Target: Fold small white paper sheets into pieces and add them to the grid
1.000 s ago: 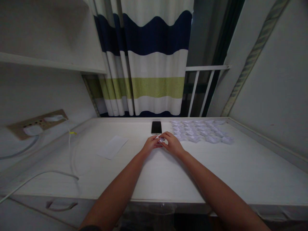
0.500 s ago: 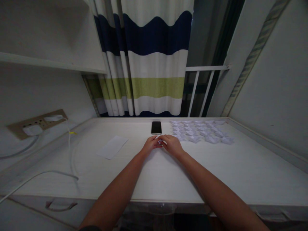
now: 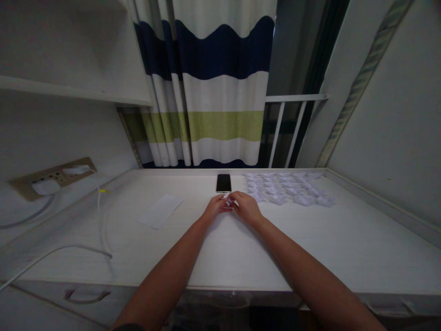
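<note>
Between my two hands is a small piece of folded white paper (image 3: 227, 198), mostly covered by the fingers. My left hand (image 3: 215, 208) grips it from the left, fingers closed. From the right, my right hand (image 3: 245, 207) pinches the same paper with thumb and fingertips. Just beyond the fingers a black phone (image 3: 223, 183) lies flat on the desk. Several folded paper pieces (image 3: 277, 197) are set out in rows to the right of my hands. Off to the left lies a flat white sheet of paper (image 3: 161, 211).
The white desk (image 3: 330, 248) runs back to a striped curtain (image 3: 225, 96) and a window railing. On the left wall is a socket strip (image 3: 55, 177) with plugs, and a white cable (image 3: 69, 247) crosses the desk's left side. A shelf (image 3: 76, 94) overhangs the left.
The fingers of my right hand have shifted slightly on the folded paper, and a bit more of its white shows. The other things lie as before.
</note>
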{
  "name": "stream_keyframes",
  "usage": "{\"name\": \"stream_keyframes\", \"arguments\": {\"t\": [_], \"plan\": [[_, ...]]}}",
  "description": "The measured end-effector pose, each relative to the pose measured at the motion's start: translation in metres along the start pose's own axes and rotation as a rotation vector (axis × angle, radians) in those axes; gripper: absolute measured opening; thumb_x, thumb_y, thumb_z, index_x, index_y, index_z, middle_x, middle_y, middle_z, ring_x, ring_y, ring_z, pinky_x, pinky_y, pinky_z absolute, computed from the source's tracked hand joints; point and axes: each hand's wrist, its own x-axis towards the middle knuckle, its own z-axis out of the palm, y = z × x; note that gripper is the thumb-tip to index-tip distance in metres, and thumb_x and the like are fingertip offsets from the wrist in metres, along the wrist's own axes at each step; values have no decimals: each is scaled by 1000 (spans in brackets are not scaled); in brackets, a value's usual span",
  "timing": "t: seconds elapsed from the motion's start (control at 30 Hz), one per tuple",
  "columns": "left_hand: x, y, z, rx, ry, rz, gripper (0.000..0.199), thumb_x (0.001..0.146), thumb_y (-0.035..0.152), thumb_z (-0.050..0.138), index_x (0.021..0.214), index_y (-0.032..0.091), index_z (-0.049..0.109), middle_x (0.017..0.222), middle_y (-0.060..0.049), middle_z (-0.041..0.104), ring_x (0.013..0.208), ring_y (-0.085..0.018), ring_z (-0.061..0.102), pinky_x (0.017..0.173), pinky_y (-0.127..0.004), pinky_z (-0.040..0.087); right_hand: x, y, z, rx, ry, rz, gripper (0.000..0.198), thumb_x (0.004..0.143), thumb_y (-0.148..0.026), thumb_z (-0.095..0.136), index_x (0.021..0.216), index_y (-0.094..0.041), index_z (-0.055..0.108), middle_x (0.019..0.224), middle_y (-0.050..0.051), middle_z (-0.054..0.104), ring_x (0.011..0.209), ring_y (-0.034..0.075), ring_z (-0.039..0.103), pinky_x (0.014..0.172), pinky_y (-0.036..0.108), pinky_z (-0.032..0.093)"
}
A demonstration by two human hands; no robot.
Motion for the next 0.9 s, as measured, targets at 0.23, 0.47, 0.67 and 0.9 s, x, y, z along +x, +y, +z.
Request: {"name": "stream_keyframes", "arguments": {"t": [0.23, 0.47, 0.67, 0.9], "plan": [[0, 1, 1, 12, 8, -4, 27, 59, 28, 66, 79, 12, 60, 69, -5, 59, 61, -13, 56, 62, -31, 49, -1, 1, 0, 33, 14, 6, 12, 76, -14, 49, 87, -18, 53, 82, 4, 59, 79, 15, 51, 71, 24, 38], [1, -2, -1, 91, 7, 35, 29, 59, 28, 65, 82, 12, 61, 71, -5, 61, 62, -14, 57, 59, -29, 49, 0, 1, 1, 71, 4, 62, 10, 76, -18, 50, 86, -18, 53, 79, 4, 57, 79, 15, 50, 70, 24, 38], [4, -5, -1, 153, -18, 19, 33, 58, 26, 66, 88, 12, 62, 82, -9, 63, 65, -16, 59, 56, -27, 47, -1, 3, -2, 164, -36, 113, 14, 76, -14, 50, 89, -19, 52, 78, 3, 56, 78, 14, 51, 70, 24, 38], [2, -5, 0, 152, -44, 25, 37, 57, 29, 67, 89, 12, 61, 83, -9, 63, 68, -18, 60, 57, -28, 47, 0, 5, 1, 216, -34, 149, 13, 76, -13, 49, 87, -18, 51, 77, 2, 56, 75, 13, 50, 69, 24, 38]]}}
